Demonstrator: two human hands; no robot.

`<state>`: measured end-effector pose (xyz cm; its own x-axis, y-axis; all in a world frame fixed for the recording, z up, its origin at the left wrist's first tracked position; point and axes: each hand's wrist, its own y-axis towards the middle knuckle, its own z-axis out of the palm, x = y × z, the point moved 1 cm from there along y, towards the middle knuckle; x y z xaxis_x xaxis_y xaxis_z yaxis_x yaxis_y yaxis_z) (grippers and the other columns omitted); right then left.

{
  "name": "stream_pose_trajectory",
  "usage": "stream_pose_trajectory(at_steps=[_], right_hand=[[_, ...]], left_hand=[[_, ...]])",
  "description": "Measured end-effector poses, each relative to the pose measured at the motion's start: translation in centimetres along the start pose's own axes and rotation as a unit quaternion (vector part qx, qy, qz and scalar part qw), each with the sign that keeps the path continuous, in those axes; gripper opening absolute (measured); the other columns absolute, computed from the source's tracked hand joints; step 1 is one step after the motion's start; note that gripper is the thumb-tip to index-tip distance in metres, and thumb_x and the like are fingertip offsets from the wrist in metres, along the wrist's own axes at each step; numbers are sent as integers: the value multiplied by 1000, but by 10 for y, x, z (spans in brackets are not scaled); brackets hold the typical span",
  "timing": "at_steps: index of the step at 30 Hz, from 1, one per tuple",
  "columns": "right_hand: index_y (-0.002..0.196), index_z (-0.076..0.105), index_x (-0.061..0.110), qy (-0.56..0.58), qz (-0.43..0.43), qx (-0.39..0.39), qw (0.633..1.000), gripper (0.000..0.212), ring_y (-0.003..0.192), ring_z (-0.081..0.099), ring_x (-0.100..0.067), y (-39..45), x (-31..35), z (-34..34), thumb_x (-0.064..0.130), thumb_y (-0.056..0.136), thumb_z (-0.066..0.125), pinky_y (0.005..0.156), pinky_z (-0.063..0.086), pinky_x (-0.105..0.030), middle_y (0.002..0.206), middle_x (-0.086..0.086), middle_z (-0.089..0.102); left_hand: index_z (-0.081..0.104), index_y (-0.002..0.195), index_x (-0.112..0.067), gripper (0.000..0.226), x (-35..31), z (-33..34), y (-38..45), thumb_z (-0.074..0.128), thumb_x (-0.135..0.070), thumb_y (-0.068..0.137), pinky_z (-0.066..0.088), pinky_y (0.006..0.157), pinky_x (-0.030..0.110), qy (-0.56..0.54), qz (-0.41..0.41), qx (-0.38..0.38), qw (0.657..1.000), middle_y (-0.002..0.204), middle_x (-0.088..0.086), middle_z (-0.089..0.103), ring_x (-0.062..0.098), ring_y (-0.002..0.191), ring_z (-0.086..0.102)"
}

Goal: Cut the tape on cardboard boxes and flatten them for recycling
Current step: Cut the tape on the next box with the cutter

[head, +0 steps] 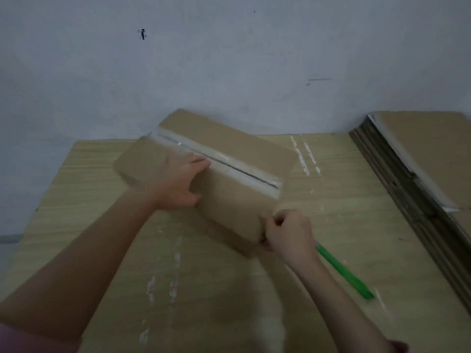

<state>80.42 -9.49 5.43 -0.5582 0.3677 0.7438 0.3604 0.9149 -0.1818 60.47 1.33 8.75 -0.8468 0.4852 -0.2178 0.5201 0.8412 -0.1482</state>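
Head view. Cardboard box [204,174]: one, closed, lying askew on the wooden table [102,250], its far end against the wall [229,59]. Tape [216,161]: clear strip along the box's top seam, a dark line down its middle; whether it was slit right through could not be told.

Left hand [178,184]: laid flat on top of the box, fingers fairly straight and reaching to the tape, thumb spread toward the near side, steadying.

Right hand [288,233]: at the box's near right corner, fingers curled tight and pinching something at the end face, probably a tape end or flap edge; blur hid which.

Green cutter [344,271]: on the table just right of the box, its upper end hidden behind the right hand, unheld.

Flattened boxes [420,174]: stacked well to the right of the box.

Handling note, as judgement: keep the left palm pressing down so the box does not slide, and peel or pull along the edge, not upward, before folding it flat.
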Motion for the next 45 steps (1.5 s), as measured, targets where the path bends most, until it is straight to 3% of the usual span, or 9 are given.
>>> stream_pose_trajectory(at_steps=[4,7,11,16,20,24,27,42,45], right_hand=[[60,63,20,144,-2,96,985,25,61,67,-25,-17,-17,9,17,84,68,66,57,-44,60,-1,65],[96,66,15,-37,-38,-41,998,12,88,61,-25,-21,-55,-14,15,84,65,80,45,-32,92,-9,65],[129,38,15,-298,155,-24,942,38,125,37,-33,-33,-103,-39,13,92,46,102,33,-45,131,-11,40],[128,46,17,-372,101,-36,922,33,115,44,-30,-41,-130,-37,11,98,34,95,38,-37,123,-9,45],[131,51,-1,-130,-54,-100,985,49,82,52,-33,-45,-132,-41,-11,83,51,76,36,-29,96,-11,43],[132,54,14,-66,-275,-124,951,45,60,41,-6,-45,-100,-40,15,87,50,53,35,-18,81,1,51],[114,69,18,-94,-356,-159,916,32,46,45,-11,-41,-83,-35,27,88,52,41,37,-20,72,1,57],[101,74,22,-223,-295,-172,913,29,34,49,-28,-24,-50,-28,27,79,56,39,27,-21,56,-6,53],[125,60,25,-280,-238,-161,916,34,59,61,-36,-15,-39,-29,23,93,49,50,31,-29,80,-13,59]], left_hand=[[48,134,-15,68,-54,39,-14,38,-53,78,29,107,45,-65,79,-121,987,140,5,43,25,129,42],[49,132,-15,78,-76,66,-22,36,-66,74,19,110,58,-70,43,-148,985,141,6,40,26,137,31],[60,117,-13,74,-80,72,-25,46,-65,68,31,100,62,-68,27,-216,974,122,6,56,27,122,50],[35,144,-23,104,-91,67,-22,10,-75,57,5,113,53,-3,-40,-96,995,141,0,28,19,133,25],[19,149,-30,106,-88,66,-22,8,-73,53,-12,112,53,-21,-40,-46,998,146,-2,14,15,139,6],[26,147,-28,105,-86,64,-24,15,-71,52,-8,115,42,-55,-15,-70,996,147,-7,22,12,138,7],[28,147,-28,104,-85,65,-26,16,-71,53,-3,112,34,-59,-2,-84,995,147,-7,25,10,138,7],[27,147,-28,104,-85,63,-27,20,-70,53,1,113,35,-75,-1,-79,994,140,-7,32,11,135,13],[4,149,-35,104,-83,63,-28,23,-70,53,5,112,36,-88,3,-68,994,135,-6,33,13,130,20]])
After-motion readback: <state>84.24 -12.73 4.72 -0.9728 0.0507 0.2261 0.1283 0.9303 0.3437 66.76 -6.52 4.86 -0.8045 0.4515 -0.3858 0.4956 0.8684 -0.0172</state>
